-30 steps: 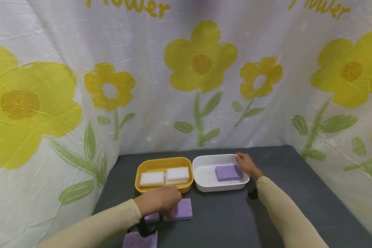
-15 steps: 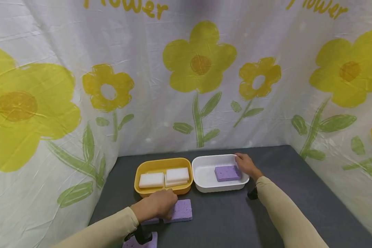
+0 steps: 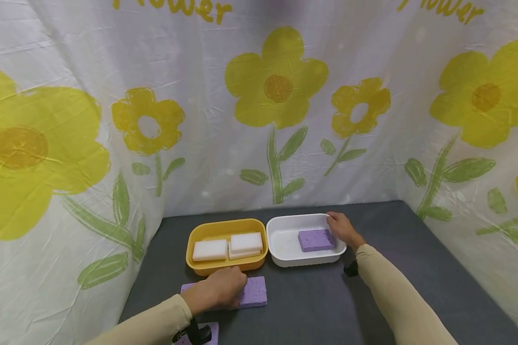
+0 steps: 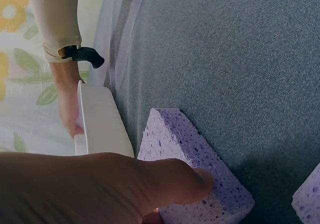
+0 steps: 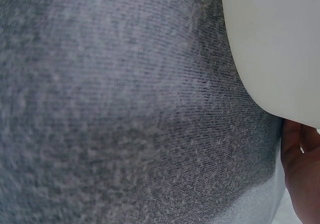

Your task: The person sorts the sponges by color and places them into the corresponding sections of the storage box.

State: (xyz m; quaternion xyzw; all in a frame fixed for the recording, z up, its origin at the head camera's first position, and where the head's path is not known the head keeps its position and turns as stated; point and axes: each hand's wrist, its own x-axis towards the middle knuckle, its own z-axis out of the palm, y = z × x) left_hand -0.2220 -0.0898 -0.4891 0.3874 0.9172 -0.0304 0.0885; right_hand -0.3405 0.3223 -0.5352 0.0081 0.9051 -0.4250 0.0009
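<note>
My left hand is at a purple sponge lying on the dark cloth in front of the tubs. In the left wrist view its thumb presses along one face of that sponge, with the other fingers mostly hidden behind. On the right, my right hand grips the right rim of a white tub. Inside that tub lies another purple sponge, towards its right side. The right wrist view shows the fingers against the edge of the tub.
A yellow tub stands left of the white one, holding white sponges, some stacked. More purple sponges lie near my left wrist, one partly behind it and one closer to me. A flower-print curtain hangs behind the table.
My left hand has shifted slightly left and towards me at the sponge, uncovering part of the sponge behind the wrist. My right hand and both tubs keep their places.
</note>
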